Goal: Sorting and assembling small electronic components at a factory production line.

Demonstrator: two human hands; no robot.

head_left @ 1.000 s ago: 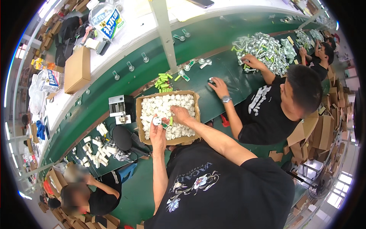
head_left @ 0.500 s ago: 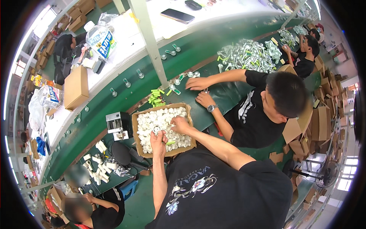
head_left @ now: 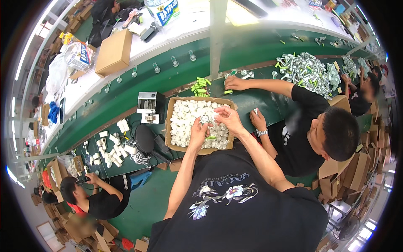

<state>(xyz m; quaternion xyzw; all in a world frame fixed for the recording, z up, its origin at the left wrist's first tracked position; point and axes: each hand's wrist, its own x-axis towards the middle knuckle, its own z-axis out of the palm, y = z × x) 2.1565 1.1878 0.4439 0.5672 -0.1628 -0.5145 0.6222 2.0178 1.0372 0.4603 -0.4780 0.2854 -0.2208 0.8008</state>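
Observation:
Over a cardboard box [head_left: 168,126] full of small white plastic parts [head_left: 184,111], both my hands are raised close together. My left hand [head_left: 198,133] pinches a round white ring-shaped part [head_left: 205,119] between thumb and fingers. Beside it, at my right, my right hand [head_left: 229,120] has thumb and fingertips pressed together near the ring; what they hold is too small to make out. A green-yellow cylinder [head_left: 211,137] shows just beside my left hand, and I cannot tell whether it lies in the box or is attached to the held part.
Green-yellow cylinders [head_left: 200,87] lie behind the box. To its left stand a small grey-and-black machine [head_left: 149,107] and white housings [head_left: 111,153]. A co-worker's hand [head_left: 237,83] reaches in at right, near a large heap of clear-and-green parts [head_left: 304,73]. A conveyor belt [head_left: 168,69] runs beyond.
My right hand has come up out of the white parts toward the ring in my left hand. The view has shifted. The co-worker's hands have moved apart.

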